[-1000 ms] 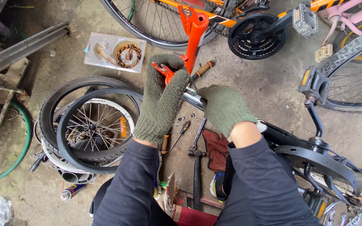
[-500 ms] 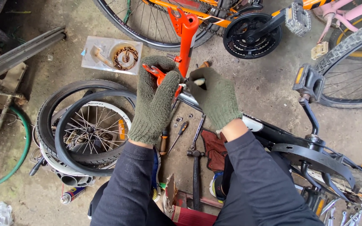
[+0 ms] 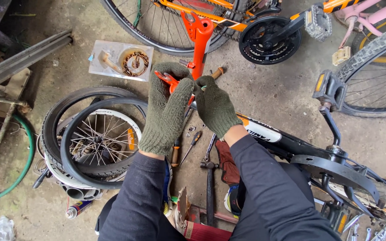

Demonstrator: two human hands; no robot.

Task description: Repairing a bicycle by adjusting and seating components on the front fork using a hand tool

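Left hand point(image 3: 168, 109) gloved, closed around orange fork point(image 3: 188, 67), right hand point(image 3: 215, 107) gloved, fingers curled against it, hammer point(image 3: 209, 178) on floor below

We see even, soft daylight w/ no glare, only faint shadows under the tyres point(image 3: 83, 134) and sleeves, sharp focus approx. everywhere incl. the gloved hands, w/ slight wide-angle bending at the frame edges, e.g. the metal bar point(image 3: 21, 60) top left.

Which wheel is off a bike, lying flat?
The small spoked wheel left of the left hand, flat among loose tyres; the others stay mounted on bikes at the top and right.
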